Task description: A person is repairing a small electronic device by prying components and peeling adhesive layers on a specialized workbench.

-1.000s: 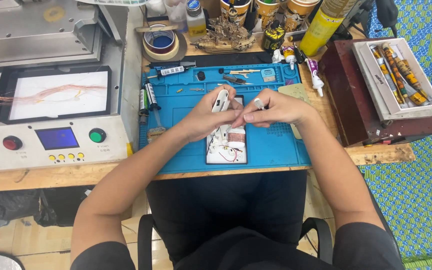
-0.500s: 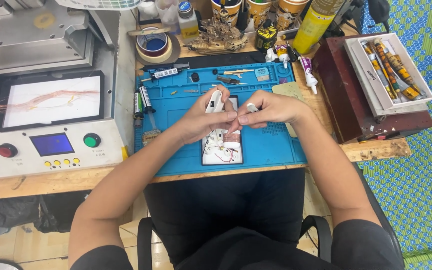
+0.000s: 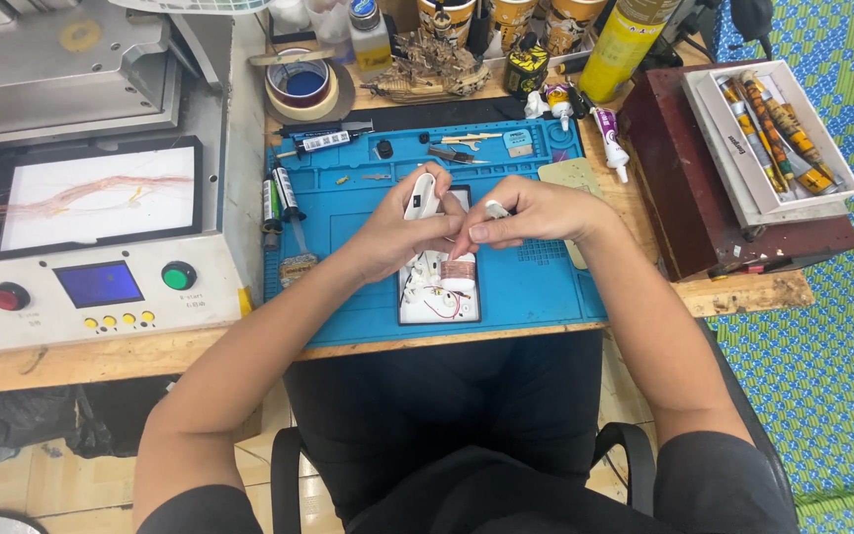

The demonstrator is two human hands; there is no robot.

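Fingertips of both hands are bunched together right over the opened phone [image 3: 437,287] on the blue mat [image 3: 536,287]: the left hand [image 3: 397,232] pinches a small white tool [image 3: 420,195], the right hand [image 3: 531,213] nips something tiny and pale I can't make out. One slip could probably snag those thin red wires. Its back is off, showing a white interior and a copper coil.

both hands meet over the blue silicone work mat [image 3: 546,287]: the left hand [image 3: 397,237] grips a small white plastic tool [image 3: 419,195], the right hand [image 3: 531,213] pinches beside it, above an opened white phone [image 3: 437,297] near the mat's front edge.
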